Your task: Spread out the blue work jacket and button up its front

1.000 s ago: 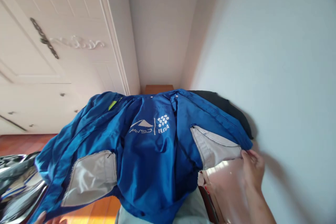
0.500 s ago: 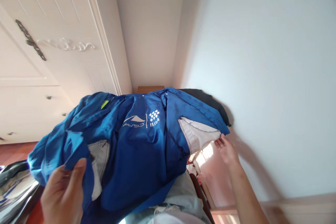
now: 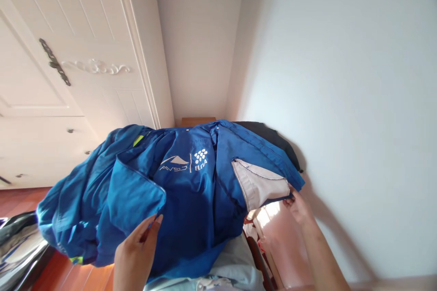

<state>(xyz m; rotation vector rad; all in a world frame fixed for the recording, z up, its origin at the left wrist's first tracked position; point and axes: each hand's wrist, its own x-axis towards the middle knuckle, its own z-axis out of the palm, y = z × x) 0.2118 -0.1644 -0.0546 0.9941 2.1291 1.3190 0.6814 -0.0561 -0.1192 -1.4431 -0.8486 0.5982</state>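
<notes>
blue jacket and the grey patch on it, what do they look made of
Blue jacket: looks like thin woven synthetic, maybe nylon or polyester; it has a slight sheen, crumples into soft folds and carries a printed white logo. Grey patch: seems a thinner, matte lining cloth, probably a pocket bag, with stitched edges. The left hand and right hand hold the jacket's edges.

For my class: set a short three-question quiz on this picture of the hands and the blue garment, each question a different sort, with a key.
1. True or false: the left hand holds a folded-over flap of the blue jacket.
2. The right hand grips the jacket next to: A) the white logo B) the grey pocket lining C) the yellow-green tab.
3. Fill in: behind the jacket, by the wall, lies a ____ garment.

Key: 1 true; 2 B, the grey pocket lining; 3 black.
</notes>
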